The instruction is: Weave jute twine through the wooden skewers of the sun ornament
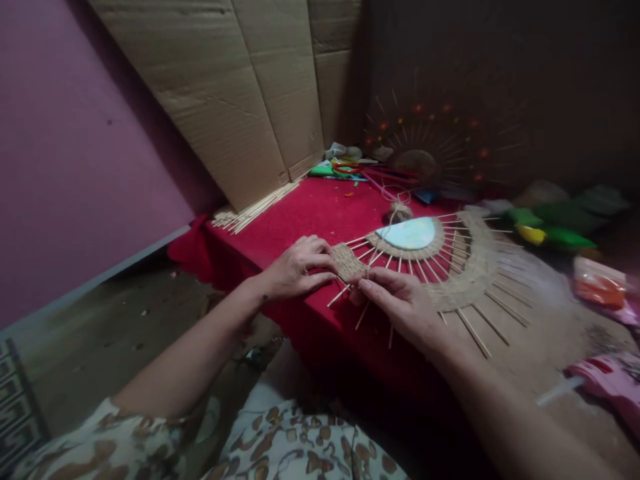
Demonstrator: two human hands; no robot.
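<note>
A half-round fan of thin wooden sticks with woven jute twine bands lies at the table's edge. Its inner core is a pale blue half disc edged with twine. At its left end, my left hand grips the outer woven band, fingers bent over it and thumb below. My right hand is closed in a pinch at the band's lower edge, where the twine meets the sticks; the fingertips partly hide the strand. A ball of twine sits behind the half disc.
Loose sticks lie beside the cardboard sheet. Red-handled scissors are at the back of the red cloth. A pink glue gun and an orange packet lie right. Another decorated stick fan stands behind.
</note>
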